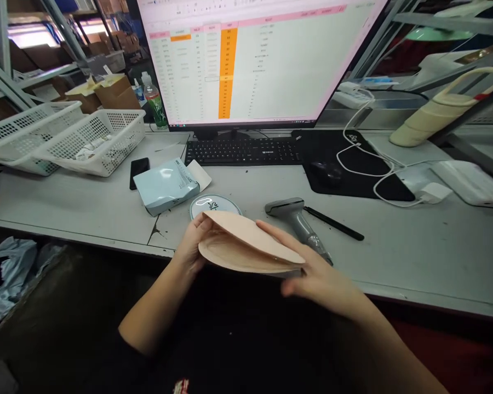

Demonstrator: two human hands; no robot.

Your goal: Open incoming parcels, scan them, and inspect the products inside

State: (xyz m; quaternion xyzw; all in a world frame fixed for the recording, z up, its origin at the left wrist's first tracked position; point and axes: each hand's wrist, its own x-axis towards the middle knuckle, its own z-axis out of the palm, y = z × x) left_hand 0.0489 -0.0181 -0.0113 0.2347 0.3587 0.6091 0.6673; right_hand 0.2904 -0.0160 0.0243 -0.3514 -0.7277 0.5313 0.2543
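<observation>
Above the desk's front edge I hold a beige oval piece [250, 235] made of two thin curved layers, like a flat pouch; its exact kind I cannot make out. The layers gape apart in the middle and come together toward the right end. My left hand [191, 246] is closed on its left end, thumb on top. At the other end, my right hand [312, 273] grips the edge, fingers behind the upper layer and thumb below, slightly blurred. Just behind the piece lies a round white item with a blue-green rim [216, 203], partly covered. A grey barcode scanner [291, 210] rests beside my right hand.
A light blue box [166, 186] and a black phone [138, 172] lie left of centre. White baskets [119, 134] stand farther left. Behind are a keyboard [242, 151] and monitor [279, 71]. At right are a black pen [332, 223], mouse [326, 171], cables and a cream bottle [419, 120].
</observation>
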